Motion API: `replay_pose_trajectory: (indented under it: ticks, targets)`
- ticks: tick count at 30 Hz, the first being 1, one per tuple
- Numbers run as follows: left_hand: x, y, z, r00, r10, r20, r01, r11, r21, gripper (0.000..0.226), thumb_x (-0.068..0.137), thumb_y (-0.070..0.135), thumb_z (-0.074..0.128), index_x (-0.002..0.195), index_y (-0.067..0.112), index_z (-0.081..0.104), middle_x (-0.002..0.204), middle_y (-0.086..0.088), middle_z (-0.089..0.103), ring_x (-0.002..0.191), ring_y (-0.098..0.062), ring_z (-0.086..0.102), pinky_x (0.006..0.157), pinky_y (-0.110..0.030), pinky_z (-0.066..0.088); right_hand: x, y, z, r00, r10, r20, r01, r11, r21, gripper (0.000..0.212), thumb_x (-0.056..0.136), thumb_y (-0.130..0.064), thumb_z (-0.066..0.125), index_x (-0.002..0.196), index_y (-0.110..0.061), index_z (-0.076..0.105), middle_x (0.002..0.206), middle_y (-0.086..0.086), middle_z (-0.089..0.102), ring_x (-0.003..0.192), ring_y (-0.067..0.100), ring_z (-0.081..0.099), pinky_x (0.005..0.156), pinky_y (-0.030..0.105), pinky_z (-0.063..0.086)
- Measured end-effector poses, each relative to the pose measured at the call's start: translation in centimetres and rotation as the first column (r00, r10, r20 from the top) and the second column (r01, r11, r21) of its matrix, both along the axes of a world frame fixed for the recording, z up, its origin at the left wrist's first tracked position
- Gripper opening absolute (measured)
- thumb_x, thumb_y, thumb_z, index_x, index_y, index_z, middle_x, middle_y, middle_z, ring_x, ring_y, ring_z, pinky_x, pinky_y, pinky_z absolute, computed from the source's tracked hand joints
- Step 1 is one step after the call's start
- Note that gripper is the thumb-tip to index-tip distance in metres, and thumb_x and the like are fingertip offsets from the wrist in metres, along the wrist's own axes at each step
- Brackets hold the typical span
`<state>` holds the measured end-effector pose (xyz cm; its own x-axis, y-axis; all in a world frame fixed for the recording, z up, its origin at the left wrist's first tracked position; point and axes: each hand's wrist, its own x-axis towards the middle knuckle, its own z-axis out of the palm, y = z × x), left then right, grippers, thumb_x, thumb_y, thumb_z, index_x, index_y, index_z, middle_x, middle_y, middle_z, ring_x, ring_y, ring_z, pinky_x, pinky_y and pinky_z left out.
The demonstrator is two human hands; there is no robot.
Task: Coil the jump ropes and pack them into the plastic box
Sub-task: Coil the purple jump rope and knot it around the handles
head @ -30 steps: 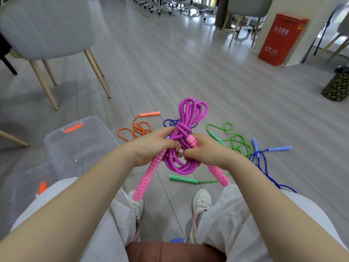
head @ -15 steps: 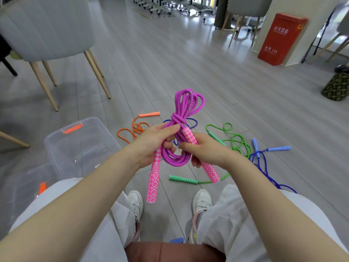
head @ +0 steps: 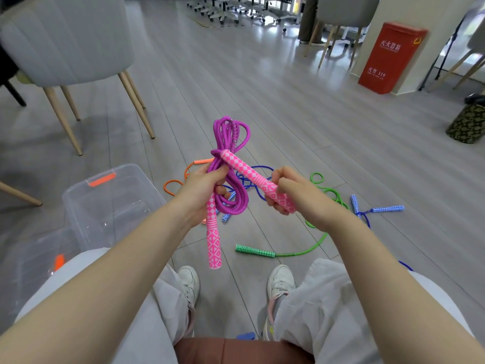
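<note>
Head view: left hand (head: 200, 191) grips the purple jump rope (head: 229, 164) at the waist of its coil, fingers curled round the bundled strands, thumb across the front. Coil held in the air above the floor (head: 262, 88), right of the plastic box (head: 110, 203) and higher than its rim. One pink handle (head: 213, 235) hangs straight down from the left hand. Right hand (head: 296, 195) holds the second pink handle (head: 256, 179), fingers clamped round its lower end; the handle tilts up-left, its top touching the rope wrap at the coil's waist. Plastic box stands open on the floor; orange latch on its far rim. On the floor right of the box, uncoiled: orange rope (head: 178, 179), blue rope (head: 367, 214), green rope (head: 296, 252). Grey chair (head: 68, 40) beyond the box
</note>
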<state>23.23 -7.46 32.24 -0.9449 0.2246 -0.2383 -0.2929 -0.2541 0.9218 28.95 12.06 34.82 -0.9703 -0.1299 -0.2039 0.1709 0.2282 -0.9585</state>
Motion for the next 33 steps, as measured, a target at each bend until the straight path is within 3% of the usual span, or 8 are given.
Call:
replay_pose_trajectory:
  ticks: [9,13,18,23,25,27,30,33]
  targets:
    - [0.0,0.5,0.0,0.998,0.002,0.055,-0.008,0.994,0.111,0.017,0.093,0.005,0.042,0.091,0.013,0.057,0.057,0.002,0.033,0.041,-0.007,0.033,0.046,-0.019,0.034,0.2,-2.1,-1.1,0.981,0.072,-0.18,-0.116,0.962,-0.246,0.041,0.091,0.003,0.06,0.128,-0.01,0.052,0.095,0.007,0.068,0.073,0.01,0.06,0.066,0.023,0.047]
    - [0.1,0.3,0.3,0.998,-0.013,0.058,0.004,0.987,0.163,0.014,0.083,0.017,0.044,0.07,0.014,0.046,0.058,0.0,0.038,0.049,-0.013,0.034,0.06,-0.031,0.035,0.1,-3.8,-1.8,0.981,-0.065,-0.185,0.014,0.964,-0.266,0.029,0.083,0.007,0.068,0.108,0.0,0.056,0.091,0.013,0.071,0.072,0.011,0.069,0.064,0.022,0.052]
    - [0.5,0.3,0.5,0.998,-0.065,0.014,0.062,0.988,0.141,0.025,0.092,0.026,0.052,0.071,0.013,0.052,0.06,-0.001,0.042,0.051,-0.012,0.038,0.059,-0.029,0.037,0.0,-4.2,-2.7,0.936,-0.153,-0.316,0.122,0.986,-0.115,0.018,0.08,-0.007,0.075,0.097,-0.011,0.069,0.091,0.015,0.072,0.083,0.035,0.07,0.074,0.042,0.059]
    - [0.8,0.8,0.5,1.0,0.006,-0.026,-0.002,0.992,0.123,0.018,0.096,0.029,0.056,0.089,0.012,0.053,0.058,0.001,0.047,0.045,-0.008,0.045,0.048,-0.022,0.045,-0.2,-3.5,-3.3,0.927,-0.062,-0.369,0.136,0.975,0.176,0.048,0.078,-0.035,0.079,0.121,-0.029,0.06,0.111,-0.014,0.06,0.1,-0.006,0.051,0.083,0.017,0.042]
    - [0.5,0.8,0.7,0.999,0.02,0.032,-0.025,0.984,0.178,0.023,0.094,0.033,0.057,0.083,0.013,0.054,0.055,0.003,0.043,0.045,-0.007,0.039,0.049,-0.022,0.04,-0.3,-3.3,-3.2,0.997,-0.035,-0.071,0.033,0.999,-0.03,0.083,0.072,-0.047,0.08,0.141,-0.028,0.039,0.132,-0.007,0.054,0.12,0.004,0.051,0.1,0.031,0.045]
    - [0.1,0.5,0.9,0.997,0.004,0.083,-0.023,0.973,0.229,0.025,0.092,0.036,0.058,0.082,0.014,0.055,0.052,0.005,0.041,0.046,-0.006,0.034,0.056,-0.023,0.035,-0.2,-3.1,-3.1,0.99,0.113,0.09,-0.084,0.959,-0.271,0.07,0.078,-0.043,0.073,0.137,-0.018,0.045,0.126,0.002,0.062,0.116,0.014,0.06,0.101,0.039,0.046]
    - [0.0,0.0,1.2,0.995,-0.023,0.097,-0.002,0.966,0.258,0.028,0.093,0.036,0.056,0.072,0.017,0.052,0.053,0.006,0.039,0.045,-0.005,0.035,0.06,-0.022,0.035,0.0,-3.1,-2.6,0.983,0.172,0.059,-0.133,0.9,-0.415,0.038,0.083,-0.035,0.069,0.115,-0.015,0.061,0.101,-0.004,0.07,0.094,0.008,0.065,0.086,0.028,0.053]
    - [0.1,-0.3,1.4,0.993,-0.071,0.091,0.048,0.972,0.228,0.025,0.092,0.036,0.056,0.079,0.015,0.054,0.052,0.004,0.044,0.044,-0.006,0.044,0.067,-0.026,0.044,0.1,-3.3,-2.7,0.99,0.138,0.017,-0.116,0.886,-0.45,0.042,0.084,-0.03,0.059,0.12,-0.009,0.06,0.104,-0.004,0.068,0.094,0.007,0.063,0.086,0.027,0.049]
